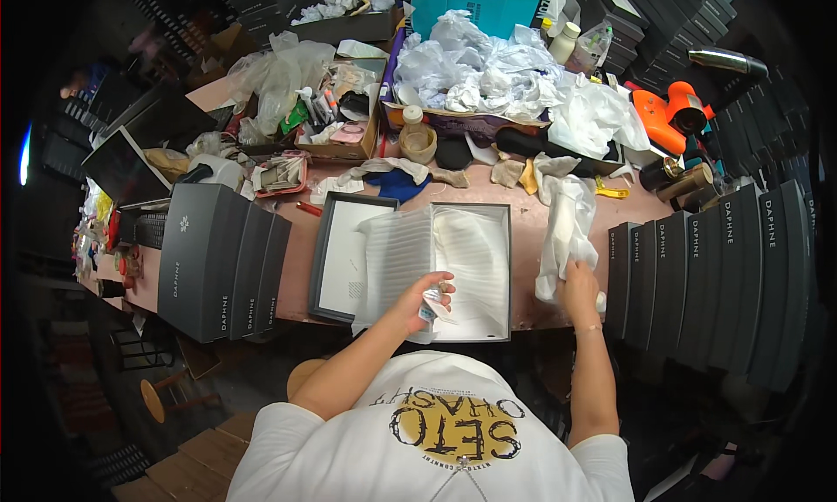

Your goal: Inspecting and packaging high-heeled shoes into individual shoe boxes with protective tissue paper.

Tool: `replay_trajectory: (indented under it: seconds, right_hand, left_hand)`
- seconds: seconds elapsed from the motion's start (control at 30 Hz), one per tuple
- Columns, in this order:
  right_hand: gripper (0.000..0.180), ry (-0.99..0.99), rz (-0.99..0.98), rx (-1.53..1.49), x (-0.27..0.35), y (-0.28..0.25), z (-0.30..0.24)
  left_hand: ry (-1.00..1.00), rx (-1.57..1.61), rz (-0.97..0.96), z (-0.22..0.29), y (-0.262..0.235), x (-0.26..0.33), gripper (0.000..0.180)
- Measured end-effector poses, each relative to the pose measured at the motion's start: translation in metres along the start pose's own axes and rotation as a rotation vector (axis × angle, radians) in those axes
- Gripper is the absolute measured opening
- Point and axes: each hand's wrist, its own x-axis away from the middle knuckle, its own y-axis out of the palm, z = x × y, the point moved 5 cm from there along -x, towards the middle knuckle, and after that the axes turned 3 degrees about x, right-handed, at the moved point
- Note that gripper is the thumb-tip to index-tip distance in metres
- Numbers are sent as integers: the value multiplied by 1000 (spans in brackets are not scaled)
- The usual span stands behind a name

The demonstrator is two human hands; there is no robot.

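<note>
The left hand (427,297) is closed around a small white packet (430,311), held over the near edge of an open grey box (472,207) lined with white ribbed foam wrap (397,258). The right hand (578,281) grips the lower end of a crumpled white cloth bag (565,227) lying on the pink table (523,219), just right of the box. The box's lid (321,249) lies beside it on the left; dark grey boxes (222,262) stand in rows on both sides

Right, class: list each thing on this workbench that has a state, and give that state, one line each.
Shoe box: open, lined with white tissue.
Box lid: off, lying beside the box.
Left hand: closed on a small packet.
Right hand: gripping a crumpled white cloth.
Grey boxes: closed, standing on edge.
</note>
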Motion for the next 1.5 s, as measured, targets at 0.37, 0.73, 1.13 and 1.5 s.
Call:
replay_trajectory:
  seconds: [0.37, 0.73, 1.13, 1.5]
  right_hand:
    - [29, -458, 23, -84, 2, 50, -130]
    - [35, 778, 143, -2049, 93, 54, -14]
    - [64, -36, 27, -822, 30, -7, -120]
    - [91, 215, -443, -1935, 38, 41, -98]
  left_hand:
    - [250, -537, 344, -28, -23, -30, 25]
    - [629, -1271, 340, -29, 5, -29, 74]
    - [450, -1692, 389, 27, -41, -56, 42]
    - [397, -540, -31, 35, 23, 46, 69]
